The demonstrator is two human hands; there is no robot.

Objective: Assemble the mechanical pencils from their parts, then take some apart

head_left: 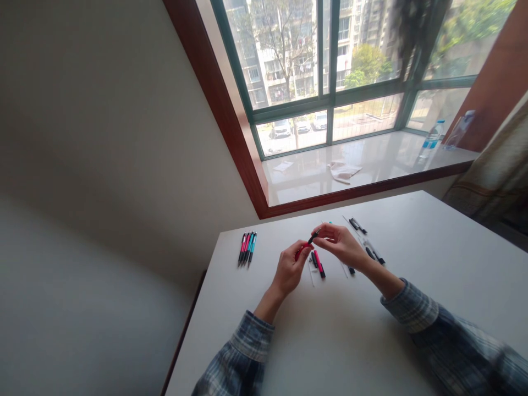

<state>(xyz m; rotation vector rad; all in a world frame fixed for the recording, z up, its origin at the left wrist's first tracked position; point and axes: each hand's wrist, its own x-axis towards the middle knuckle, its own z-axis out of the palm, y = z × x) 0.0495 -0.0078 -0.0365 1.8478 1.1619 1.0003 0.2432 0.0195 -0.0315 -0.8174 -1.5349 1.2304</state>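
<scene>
My left hand [287, 268] is closed around a pink pen with a black grip section [312, 237], tilted up to the right. The thumb and fingers of my right hand [339, 245] pinch the pen's dark upper end. Just beneath the hands on the table lie a pink-and-black pen barrel [319, 265], a small black part and a thin white refill [311, 275]. More pen parts, black [370, 253] and clear, lie beyond and beside my right hand, partly covered by it.
Several assembled pens [247, 247], pink and blue with black grips, lie side by side at the white table's [330, 341] left. Behind it is a window sill [305, 190] with a crumpled cloth [344, 171] and two plastic bottles [433, 136]. A wall stands on the left.
</scene>
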